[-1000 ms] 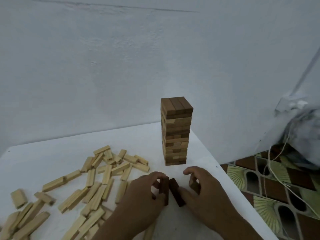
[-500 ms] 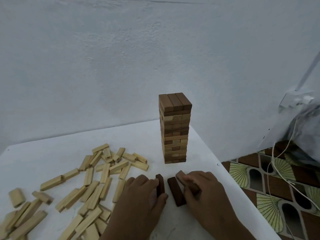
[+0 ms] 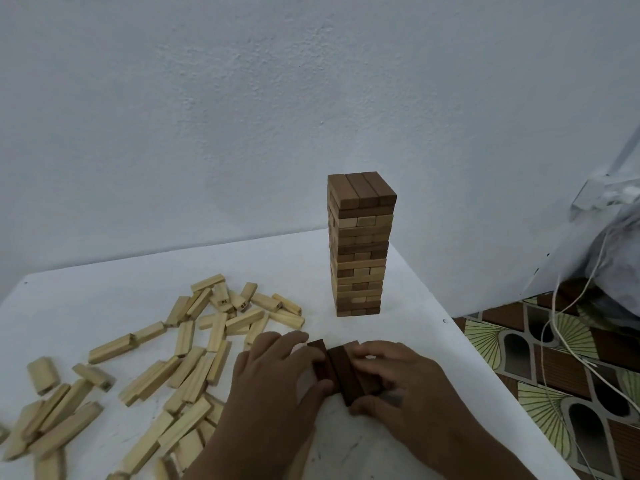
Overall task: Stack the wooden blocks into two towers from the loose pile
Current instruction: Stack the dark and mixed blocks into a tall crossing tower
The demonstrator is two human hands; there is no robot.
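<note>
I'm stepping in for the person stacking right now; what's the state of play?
Left hand and right hand press three dark blocks together side by side on the white table, in front of the finished tower.
Done: one tall tower standing.
Left: this row looks like the second tower's base; the pale loose pile on the left remains to be stacked.

Two pale blocks at the far edge of the loose pile [image 3: 194,344], beyond the left hand [image 3: 277,386], bear small dark printed numbers. One block [image 3: 222,301] seems to read 14, upside down; the other block [image 3: 242,305] shows digits too blurred to read.
</note>
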